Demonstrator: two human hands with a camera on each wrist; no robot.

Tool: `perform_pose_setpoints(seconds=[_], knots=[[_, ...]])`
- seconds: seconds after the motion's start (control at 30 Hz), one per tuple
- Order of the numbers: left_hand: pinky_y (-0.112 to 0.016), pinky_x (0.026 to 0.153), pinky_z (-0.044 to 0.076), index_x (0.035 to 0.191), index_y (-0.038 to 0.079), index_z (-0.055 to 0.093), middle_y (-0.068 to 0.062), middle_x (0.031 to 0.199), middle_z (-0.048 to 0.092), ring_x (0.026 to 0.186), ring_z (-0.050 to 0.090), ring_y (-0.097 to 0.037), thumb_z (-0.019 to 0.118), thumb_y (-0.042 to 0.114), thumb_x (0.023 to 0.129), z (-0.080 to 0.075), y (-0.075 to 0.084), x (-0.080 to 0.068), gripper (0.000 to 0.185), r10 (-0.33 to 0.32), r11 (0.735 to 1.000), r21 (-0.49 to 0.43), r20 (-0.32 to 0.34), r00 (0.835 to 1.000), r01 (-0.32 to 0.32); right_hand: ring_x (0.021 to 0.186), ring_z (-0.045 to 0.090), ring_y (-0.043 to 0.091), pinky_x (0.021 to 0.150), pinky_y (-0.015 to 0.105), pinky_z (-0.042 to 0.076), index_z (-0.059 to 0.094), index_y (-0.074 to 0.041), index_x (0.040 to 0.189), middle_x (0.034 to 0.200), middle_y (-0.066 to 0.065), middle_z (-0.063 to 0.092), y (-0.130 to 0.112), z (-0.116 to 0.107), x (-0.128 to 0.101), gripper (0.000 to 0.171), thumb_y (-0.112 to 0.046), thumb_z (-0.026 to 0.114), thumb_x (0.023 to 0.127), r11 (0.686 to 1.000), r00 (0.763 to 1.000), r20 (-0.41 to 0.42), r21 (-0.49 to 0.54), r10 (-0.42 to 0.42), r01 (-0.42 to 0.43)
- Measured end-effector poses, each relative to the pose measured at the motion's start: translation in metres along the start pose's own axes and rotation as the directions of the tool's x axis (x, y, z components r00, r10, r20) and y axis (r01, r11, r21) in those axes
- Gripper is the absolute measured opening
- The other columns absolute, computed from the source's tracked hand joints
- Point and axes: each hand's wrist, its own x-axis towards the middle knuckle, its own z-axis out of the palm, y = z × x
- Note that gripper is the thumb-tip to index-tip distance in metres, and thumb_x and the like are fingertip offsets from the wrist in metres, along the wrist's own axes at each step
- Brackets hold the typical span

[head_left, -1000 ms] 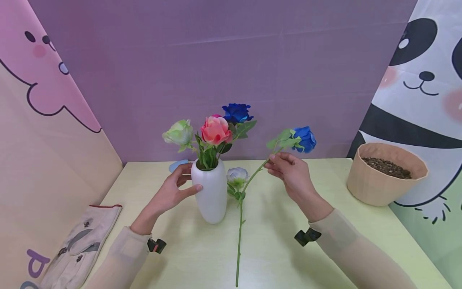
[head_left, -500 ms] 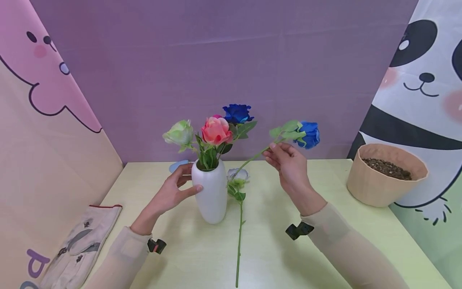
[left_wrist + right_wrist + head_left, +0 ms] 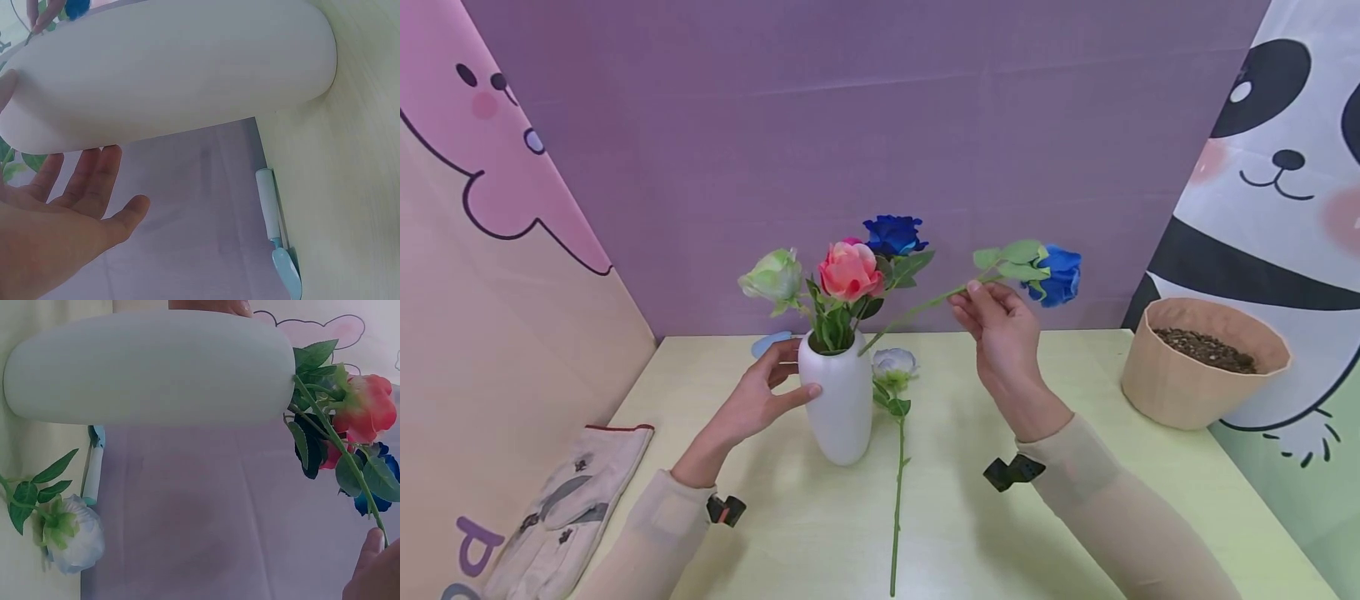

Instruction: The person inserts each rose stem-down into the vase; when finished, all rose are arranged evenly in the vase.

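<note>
My left hand (image 3: 752, 404) grips the white vase (image 3: 838, 408) near its neck, thumb on the front and fingers behind. Standing in the vase are a pale green rose (image 3: 772, 275), a coral pink rose (image 3: 852, 272) and a dark blue rose (image 3: 895, 235), with a bit of magenta behind. Between thumb and fingers my right hand (image 3: 1006, 354) pinches the stem of a brighter blue rose (image 3: 1062, 275). That stem slants down left, its lower end right at the vase's rim; the right wrist view shows the stem (image 3: 337, 447) meeting the mouth among leaves.
A pale lilac flower (image 3: 895, 364) lies on the table right of the vase, its long stem toward me. A peach pot (image 3: 1180, 387) of soil stands at right, folded grey-white fabric (image 3: 568, 517) at left. Behind the vase lies a small light-blue trowel (image 3: 286, 272).
My right hand has risen slightly, tipping the blue rose flatter and bringing its stem's end left and up to the vase's rim. My left hand and the vase have stayed put.
</note>
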Motion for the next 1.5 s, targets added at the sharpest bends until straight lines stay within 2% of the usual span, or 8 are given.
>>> perform_pose_setpoints(seconds=[0.13,0.27,0.57,0.73,1.03,1.3,1.5], knots=[[-0.055,0.111,0.044,0.147,0.022,0.039,-0.003,0.141,0.052,0.131,0.055,-0.03,0.077,0.037,0.088,0.0,-0.001,0.0,0.071,-0.009,1.0,0.001,0.0,1.0,0.009,0.079,0.074,0.012,0.082,0.023,0.061,0.055,-0.007,0.1,0.088,0.002,0.07,0.002,0.003,0.001,0.02,-0.015,0.072,0.092,0.997,0.999,-0.03,0.064,-0.035,0.036],[-0.055,0.11,0.046,0.147,0.023,0.039,-0.002,0.141,0.052,0.132,0.055,-0.029,0.077,0.038,0.088,0.0,-0.001,0.001,0.071,-0.018,1.0,0.001,0.003,1.0,0.018,0.078,0.075,0.013,0.081,0.024,0.061,0.056,-0.007,0.098,0.087,0.003,0.071,0.006,0.005,0.001,0.02,-0.014,0.073,0.091,0.994,0.997,-0.026,0.08,-0.071,0.073],[-0.055,0.108,0.047,0.147,0.024,0.038,-0.002,0.142,0.051,0.133,0.054,-0.03,0.077,0.039,0.088,0.0,-0.002,0.0,0.073,-0.031,1.0,0.001,0.004,1.0,0.031,0.079,0.075,0.012,0.08,0.026,0.062,0.059,-0.009,0.096,0.086,-0.001,0.073,0.013,0.014,-0.003,0.015,-0.015,0.072,0.092,0.993,0.993,0.021,-0.026,-0.118,0.118],[-0.055,0.108,0.048,0.148,0.024,0.038,-0.003,0.142,0.052,0.133,0.054,-0.03,0.077,0.039,0.088,0.0,-0.002,0.0,0.073,-0.036,0.999,0.001,0.002,0.999,0.036,0.078,0.075,0.011,0.08,0.026,0.062,0.061,-0.009,0.097,0.084,-0.002,0.073,0.02,0.02,-0.005,0.011,-0.014,0.07,0.093,0.988,0.989,0.073,-0.078,-0.128,0.134],[-0.055,0.108,0.047,0.148,0.024,0.038,-0.002,0.143,0.051,0.133,0.054,-0.03,0.076,0.039,0.088,-0.001,-0.002,0.0,0.073,-0.035,0.999,-0.001,0.007,0.999,0.035,0.08,0.075,0.01,0.087,0.029,0.06,0.061,-0.009,0.099,0.085,-0.003,0.073,0.034,0.03,-0.011,0.013,-0.017,0.07,0.094,0.986,0.991,0.12,-0.153,-0.052,0.07],[-0.056,0.108,0.048,0.148,0.024,0.037,-0.003,0.142,0.051,0.133,0.054,-0.03,0.076,0.039,0.088,-0.001,-0.001,0.0,0.073,-0.033,0.999,-0.005,0.007,0.999,0.033,0.082,0.074,0.012,0.083,0.026,0.061,0.059,-0.007,0.101,0.087,0.0,0.069,0.049,0.039,-0.013,0.01,-0.011,0.066,0.096,0.984,0.987,0.152,-0.176,0.052,-0.025],[-0.056,0.109,0.046,0.148,0.024,0.038,-0.002,0.142,0.051,0.134,0.054,-0.03,0.077,0.039,0.088,-0.001,-0.002,0.001,0.073,-0.034,0.999,-0.001,0.008,0.999,0.034,0.08,0.074,0.011,0.081,0.024,0.062,0.057,-0.004,0.104,0.087,0.0,0.067,0.051,0.041,-0.013,0.011,-0.009,0.064,0.097,0.986,0.982,0.172,-0.159,0.08,-0.053]])
